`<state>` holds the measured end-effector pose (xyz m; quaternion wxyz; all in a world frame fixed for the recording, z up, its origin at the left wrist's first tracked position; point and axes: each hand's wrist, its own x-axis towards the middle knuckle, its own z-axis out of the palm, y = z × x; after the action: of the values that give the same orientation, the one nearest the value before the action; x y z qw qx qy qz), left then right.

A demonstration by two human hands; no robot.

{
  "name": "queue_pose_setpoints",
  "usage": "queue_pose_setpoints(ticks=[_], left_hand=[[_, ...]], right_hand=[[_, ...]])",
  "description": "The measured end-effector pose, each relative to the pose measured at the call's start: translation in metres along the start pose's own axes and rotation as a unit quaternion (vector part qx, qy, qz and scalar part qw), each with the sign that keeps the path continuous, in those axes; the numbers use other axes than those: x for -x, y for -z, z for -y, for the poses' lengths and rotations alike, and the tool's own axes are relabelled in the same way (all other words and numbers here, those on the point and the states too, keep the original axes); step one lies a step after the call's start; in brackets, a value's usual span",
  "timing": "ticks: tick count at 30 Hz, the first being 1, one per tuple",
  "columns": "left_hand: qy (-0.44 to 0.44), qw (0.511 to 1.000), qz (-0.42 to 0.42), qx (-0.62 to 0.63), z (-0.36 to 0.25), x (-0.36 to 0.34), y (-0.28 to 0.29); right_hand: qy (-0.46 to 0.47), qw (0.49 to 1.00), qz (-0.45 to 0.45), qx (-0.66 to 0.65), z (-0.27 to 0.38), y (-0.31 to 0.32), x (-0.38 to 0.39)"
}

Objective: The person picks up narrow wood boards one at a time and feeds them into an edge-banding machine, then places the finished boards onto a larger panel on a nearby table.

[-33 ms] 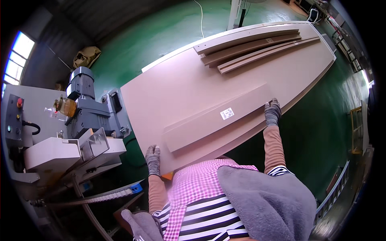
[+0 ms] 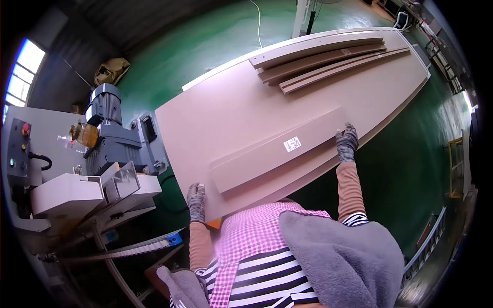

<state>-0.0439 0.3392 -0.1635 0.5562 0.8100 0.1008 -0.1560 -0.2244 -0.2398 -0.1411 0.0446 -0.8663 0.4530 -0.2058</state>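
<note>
A narrow tan board (image 2: 257, 159) with a white label (image 2: 291, 143) lies on a large tan panel (image 2: 205, 123), apparently over another similar strip. My right hand (image 2: 347, 143), in a grey knitted glove, is at the strip's right end, fingers curved over its near corner. My left hand (image 2: 196, 203), gloved alike, rests at the panel's near left edge, just left of the strip's end, with fingers loosely extended and holding nothing.
Several long board strips (image 2: 334, 61) are piled at the panel's far side. A grey machine with motor (image 2: 105, 108), control box (image 2: 19, 143) and white housings (image 2: 67, 195) stands close on my left. A metal rail (image 2: 138, 249) runs low left; green floor (image 2: 390, 164) surrounds the right.
Very little differs. Both hands appear a few pixels farther forward, along with a slight shift of the whole view; the boards lie as before.
</note>
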Motion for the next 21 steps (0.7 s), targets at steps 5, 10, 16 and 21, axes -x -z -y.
queue_pose_setpoints(ticks=[5,10,16,21], left_hand=[[-0.001,0.990,0.096,-0.100,0.003,-0.006,-0.047],[-0.028,0.981,0.128,-0.142,-0.027,0.000,-0.066],[-0.079,0.973,0.175,-0.126,-0.016,0.010,-0.108],[-0.174,0.941,0.268,-0.113,-0.060,0.032,-0.181]], right_hand=[[0.244,0.954,0.173,-0.011,0.108,0.020,0.032],[0.300,0.928,0.217,0.034,0.154,-0.009,0.060],[0.302,0.942,0.149,-0.013,0.112,-0.039,0.027],[0.338,0.934,0.114,0.020,0.040,-0.039,-0.030]])
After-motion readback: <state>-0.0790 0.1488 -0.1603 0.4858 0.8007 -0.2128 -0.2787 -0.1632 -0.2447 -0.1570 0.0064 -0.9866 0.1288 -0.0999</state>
